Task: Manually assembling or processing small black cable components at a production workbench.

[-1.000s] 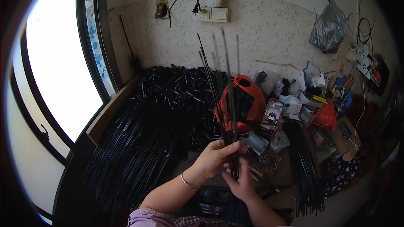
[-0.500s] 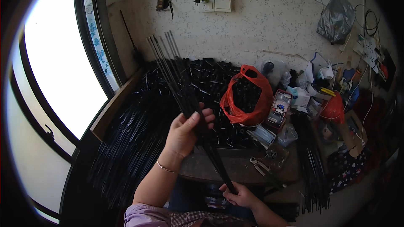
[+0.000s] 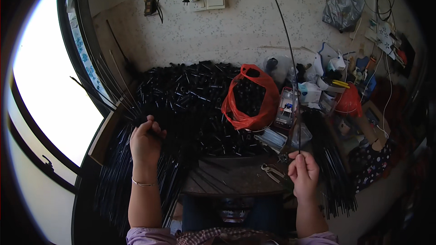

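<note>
On the left, my left hand (image 3: 147, 141) is closed around a bundle of thin black rods (image 3: 131, 105), whose tips fan out up toward the window. The bundle's lower part runs into the dark rods beneath and is hard to separate from them. My right hand (image 3: 304, 173) pinches one long, thin black rod (image 3: 291, 50) near its lower end. This rod stands almost upright, its tip in front of the wall, passing before a small case (image 3: 286, 109). Many more black rods (image 3: 113, 168) lie below my left hand. Behind both hands spreads a heap of small black cylindrical pieces (image 3: 186, 86).
A red plastic bag (image 3: 254, 119) of black pieces sits on the heap. Pliers (image 3: 272, 172) and several loose rods (image 3: 209, 179) lie on the table (image 3: 227, 187). More rods (image 3: 334, 177) hang over at the right. A wooden board (image 3: 103, 136) edges the left side.
My left hand has moved left and down with the bundle. My right hand has moved right and up, now holding one rod apart from it. The view has shifted slightly.
</note>
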The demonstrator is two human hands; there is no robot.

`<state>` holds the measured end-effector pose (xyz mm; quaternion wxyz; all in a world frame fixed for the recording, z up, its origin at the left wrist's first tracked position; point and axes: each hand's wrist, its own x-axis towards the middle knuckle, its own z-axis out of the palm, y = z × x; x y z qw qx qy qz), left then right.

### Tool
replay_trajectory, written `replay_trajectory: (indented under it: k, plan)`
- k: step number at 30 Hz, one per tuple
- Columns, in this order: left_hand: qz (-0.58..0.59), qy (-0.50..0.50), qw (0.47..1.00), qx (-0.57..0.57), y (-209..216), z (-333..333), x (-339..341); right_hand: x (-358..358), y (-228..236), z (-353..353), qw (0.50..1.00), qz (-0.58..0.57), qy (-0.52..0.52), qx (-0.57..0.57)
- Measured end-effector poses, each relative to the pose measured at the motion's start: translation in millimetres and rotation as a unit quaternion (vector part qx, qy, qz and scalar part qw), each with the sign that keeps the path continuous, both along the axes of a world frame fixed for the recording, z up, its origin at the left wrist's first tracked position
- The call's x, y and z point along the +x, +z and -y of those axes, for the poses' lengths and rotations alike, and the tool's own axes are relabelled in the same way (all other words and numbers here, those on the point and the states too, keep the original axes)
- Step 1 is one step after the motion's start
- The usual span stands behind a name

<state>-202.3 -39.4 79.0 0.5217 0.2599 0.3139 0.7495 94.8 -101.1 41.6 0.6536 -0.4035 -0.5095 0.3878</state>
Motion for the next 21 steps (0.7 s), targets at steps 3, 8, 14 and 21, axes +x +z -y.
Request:
replay_trajectory:
  k: [3,8,14,21]
  plan:
    - [-0.082,0.002,0.997,0.008,3,19,34,-19,-1,2,0.999,0.017,0.025,-0.034]
    - [-0.057,-0.162,0.985,-0.001,-16,35,95,-56,-45,-4,0.918,0.324,-0.068,0.22]
    - [-0.043,-0.278,0.96,-0.013,-46,30,107,-67,-78,29,0.914,-0.021,0.337,-0.227]
    - [-0.324,-0.38,0.866,-0.004,-57,23,77,-66,-77,23,0.954,0.036,0.275,-0.111]
